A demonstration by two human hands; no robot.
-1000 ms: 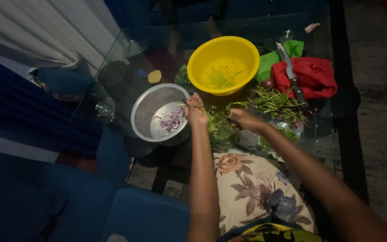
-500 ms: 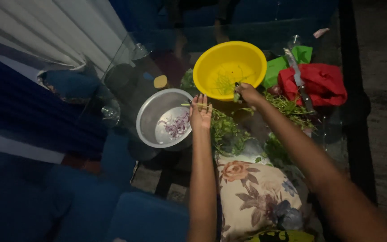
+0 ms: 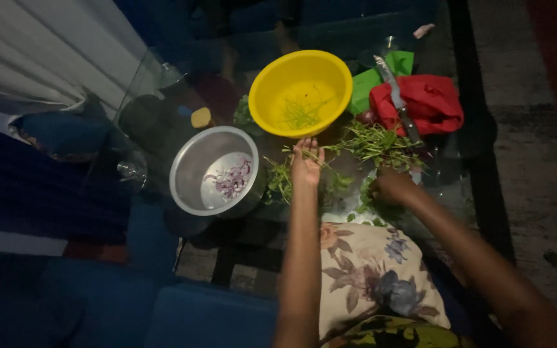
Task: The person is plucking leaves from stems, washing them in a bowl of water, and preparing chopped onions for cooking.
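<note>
Steel pot [image 3: 217, 171], left: some sliced onion in. Yellow bowl [image 3: 301, 92], far: few picked stems. Left hand [image 3: 306, 164] open over greens [image 3: 372, 143]; right hand [image 3: 391, 187] closed in them, grip unclear. Most greens unsorted on bench [image 3: 162, 122].

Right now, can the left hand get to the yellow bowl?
Probably yes. The left hand lies flat on the leafy greens just below the yellow bowl, fingers pointing toward its rim. Only loose stems lie between them, so a short stretch forward looks enough.
</note>
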